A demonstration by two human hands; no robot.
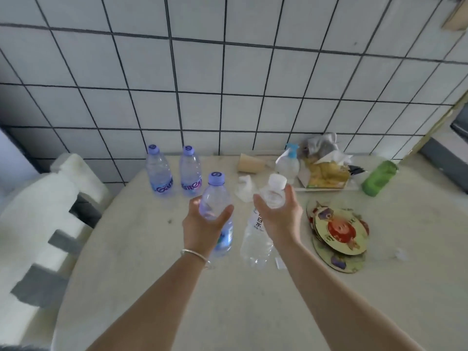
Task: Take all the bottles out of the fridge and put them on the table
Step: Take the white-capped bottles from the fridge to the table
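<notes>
While we hold both arms out over the counter point(157, 287), each of our hands has a bottle in it. Our left hand point(202, 224) holds a purple-cap bottle point(216, 198), and its fingers point(226, 214) are wrapped tight around the middle of it. A thin bracelet point(195, 254) sits on that wrist. Our right hand point(278, 219) holds a white-cap bottle point(268, 198), and its fingers are closed around the top part near the cap. Both bottles are up in the air above the counter, side by side and close together.

Two more purple-cap bottles point(159, 171) stand upright next to each other at the back left of the counter, near the tiled wall point(228, 84). Near the back right we see a blue-top bottle point(288, 163), a tissue box point(324, 173) and a green bottle point(378, 177). Some round picture mats point(339, 234) lie flat to the right of our right hand.
</notes>
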